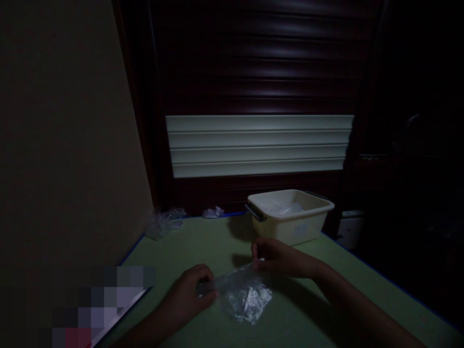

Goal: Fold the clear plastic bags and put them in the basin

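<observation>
A clear plastic bag [246, 292] stretches between my two hands above the green tabletop [203, 241]. My left hand [195, 290] pinches its left end between thumb and fingers. At the upper right corner of the bag, my right hand [273, 256] grips the edge with closed fingers. The lower part of the bag hangs crumpled and shiny; whether anything is inside it I cannot tell. Just beyond my right hand stands a cream plastic tub [293, 227] with dark handles, holding some clear plastic.
Crumpled clear plastic [163, 224] lies at the table's far left corner, with a smaller plastic piece [213, 212] along the back edge. A wall [72, 145] borders the left side. Behind the table are dark slatted panels with a pale band [259, 147]. The lower left is pixelated.
</observation>
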A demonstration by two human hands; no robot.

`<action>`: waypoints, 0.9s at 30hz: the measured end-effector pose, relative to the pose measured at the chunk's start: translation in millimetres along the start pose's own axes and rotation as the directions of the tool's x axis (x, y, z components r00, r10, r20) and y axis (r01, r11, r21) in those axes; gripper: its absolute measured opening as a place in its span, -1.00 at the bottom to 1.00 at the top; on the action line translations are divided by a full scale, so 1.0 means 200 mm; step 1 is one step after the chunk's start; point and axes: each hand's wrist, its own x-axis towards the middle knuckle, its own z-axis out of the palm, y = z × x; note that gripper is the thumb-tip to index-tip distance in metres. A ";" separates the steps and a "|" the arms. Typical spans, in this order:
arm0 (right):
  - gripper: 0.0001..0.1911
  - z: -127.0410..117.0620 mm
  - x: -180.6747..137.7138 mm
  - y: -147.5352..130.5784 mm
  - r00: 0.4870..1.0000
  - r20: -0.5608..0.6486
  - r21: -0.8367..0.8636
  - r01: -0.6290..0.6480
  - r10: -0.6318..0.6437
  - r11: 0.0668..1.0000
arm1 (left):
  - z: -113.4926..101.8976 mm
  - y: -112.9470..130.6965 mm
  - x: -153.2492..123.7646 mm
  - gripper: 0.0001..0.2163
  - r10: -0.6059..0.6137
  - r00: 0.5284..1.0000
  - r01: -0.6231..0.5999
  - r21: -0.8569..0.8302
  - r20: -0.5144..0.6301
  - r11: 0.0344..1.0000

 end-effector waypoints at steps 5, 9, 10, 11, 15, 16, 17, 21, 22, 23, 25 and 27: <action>-0.43 0.01 -0.02 0.00 0.988 0.105 -0.113 -0.099 0.111 0.989 | 0.01 -0.01 0.00 -0.97 -0.064 0.998 0.064 -0.046 0.004 0.997; -0.63 0.03 -0.01 0.00 0.978 0.118 -0.237 -0.140 0.172 0.961 | 0.01 -0.01 0.00 -0.94 -0.083 0.997 0.083 -0.074 0.001 0.994; -0.69 0.03 -0.01 0.00 0.976 0.114 -0.268 -0.150 0.186 0.952 | 0.01 -0.01 0.00 -0.92 -0.087 0.996 0.088 -0.084 0.015 0.993; -0.73 0.04 -0.01 0.00 0.974 0.113 -0.291 -0.156 0.195 0.944 | 0.00 0.00 0.00 -0.91 -0.087 0.996 0.090 -0.090 0.035 0.992; -0.81 0.04 0.00 0.01 0.974 0.103 -0.323 -0.161 0.204 0.933 | -0.01 0.01 0.00 -0.88 -0.067 0.995 0.072 -0.071 0.078 0.995; -0.82 0.04 0.00 0.01 0.975 0.098 -0.331 -0.159 0.201 0.930 | -0.01 0.01 -0.01 -0.88 -0.065 0.995 0.069 -0.059 0.075 0.996; -0.82 0.04 0.00 0.01 0.976 0.093 -0.338 -0.156 0.198 0.928 | -0.01 0.01 -0.01 -0.88 -0.063 0.995 0.066 -0.047 0.073 0.997; -0.85 0.04 0.00 0.02 0.979 0.087 -0.364 -0.142 0.185 0.921 | -0.01 0.00 -0.01 -0.90 -0.038 0.998 0.037 0.018 0.056 0.999; -0.86 0.04 0.00 0.02 0.979 0.085 -0.371 -0.139 0.183 0.918 | 0.00 -0.01 -0.01 -0.90 -0.025 0.998 0.023 0.030 0.055 0.999; -0.86 0.04 0.00 0.02 0.980 0.083 -0.377 -0.137 0.180 0.916 | 0.00 -0.01 -0.01 -0.90 -0.007 0.998 0.005 0.040 0.055 0.999; -0.86 0.04 -0.01 0.01 0.981 0.081 -0.389 -0.131 0.175 0.912 | 0.01 -0.02 -0.01 -0.89 0.040 0.997 -0.044 0.059 0.059 0.997; -0.83 0.03 -0.02 -0.01 0.982 0.092 -0.404 -0.116 0.166 0.908 | 0.01 -0.02 -0.02 -0.87 0.090 0.994 -0.095 0.086 0.060 0.992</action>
